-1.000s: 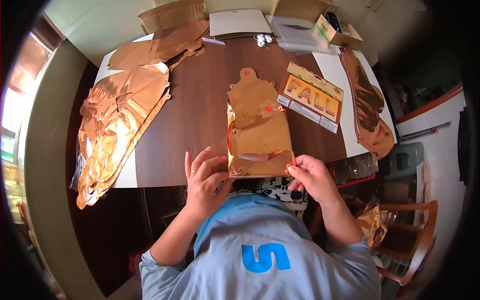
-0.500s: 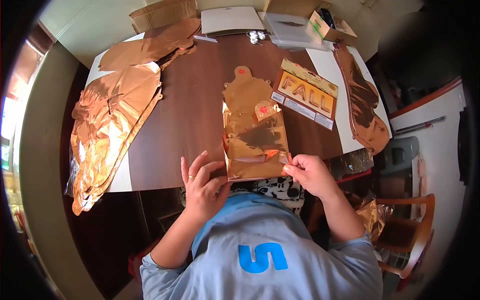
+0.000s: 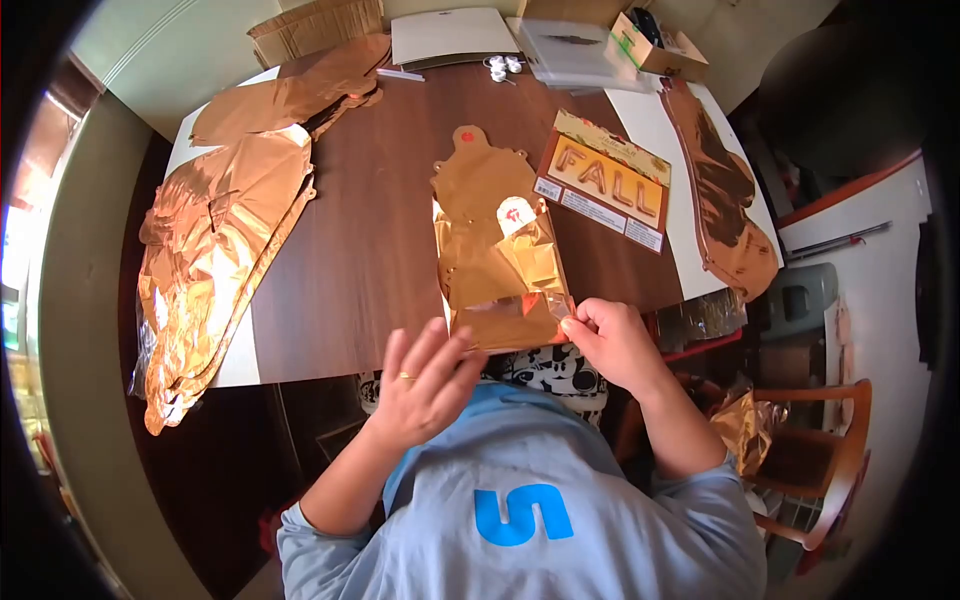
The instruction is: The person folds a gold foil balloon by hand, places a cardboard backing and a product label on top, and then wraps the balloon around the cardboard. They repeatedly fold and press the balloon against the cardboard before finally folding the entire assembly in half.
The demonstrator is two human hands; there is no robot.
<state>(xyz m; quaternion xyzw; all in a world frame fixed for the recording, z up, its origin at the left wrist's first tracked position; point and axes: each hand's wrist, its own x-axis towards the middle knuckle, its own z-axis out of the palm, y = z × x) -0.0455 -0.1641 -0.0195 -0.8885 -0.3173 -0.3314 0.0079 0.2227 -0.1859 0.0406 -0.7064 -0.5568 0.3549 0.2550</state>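
A folded copper-coloured foil balloon [image 3: 487,200] lies flat near the table's front edge, its rounded tab pointing away from me. A flap with a round pale tab bearing a red mark is folded over its right side. My right hand [image 3: 608,340] pinches the lower right corner of the foil between thumb and fingers. My left hand [image 3: 425,385], its fingers stretched out, is by the near left corner. A printed FALL header card [image 3: 605,185] lies to the right of the balloon.
More copper foil balloons [image 3: 215,230] are spread at the left, and another foil piece [image 3: 715,195] lies at the right edge. White string rolls [image 3: 503,68], a clear plastic sheet [image 3: 580,55] and a small open box [image 3: 660,45] sit at the back. A wooden chair [image 3: 825,450] stands at right.
My left hand has moved right and its fingers have straightened over the near edge of the foil. The flap on the balloon shows brighter and shifted. My right hand keeps its pinch.
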